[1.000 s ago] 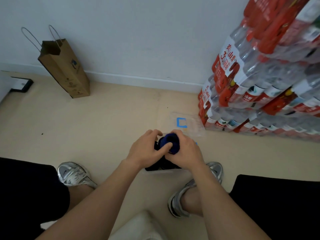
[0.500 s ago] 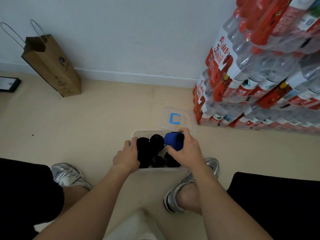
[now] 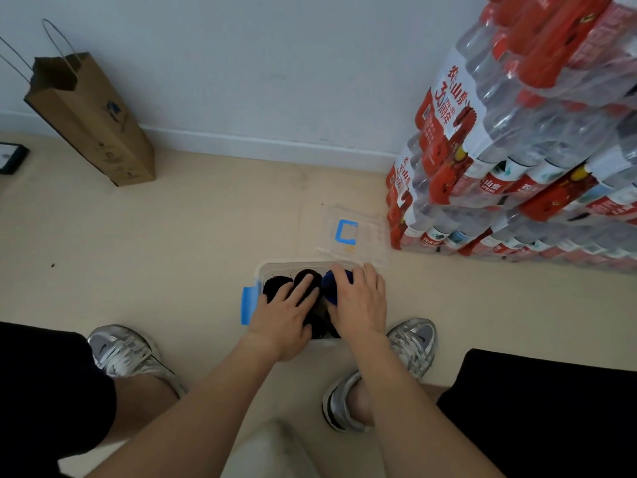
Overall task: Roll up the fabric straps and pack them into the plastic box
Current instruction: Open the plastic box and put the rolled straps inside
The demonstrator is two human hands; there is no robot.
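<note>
A clear plastic box (image 3: 265, 270) with a blue clip on its left side sits on the floor between my feet. Several rolled black straps (image 3: 275, 284) stand packed inside it. A rolled blue strap (image 3: 329, 286) lies in the box's right part. My right hand (image 3: 360, 303) rests flat on top of the blue roll, fingers spread over it. My left hand (image 3: 284, 313) lies on the black rolls, fingers apart and pressing down. Both hands hide the near half of the box.
The box's clear lid (image 3: 344, 232) with a blue clip lies on the floor just beyond the box. Stacked packs of bottled water (image 3: 517, 150) rise at the right. A brown paper bag (image 3: 93, 122) leans on the wall at the left. My shoes (image 3: 120, 353) flank the box.
My right hand has lowered the blue roll from above the box into its right side and now lies on top of it. My left hand moved from the box's edge onto the black rolls.
</note>
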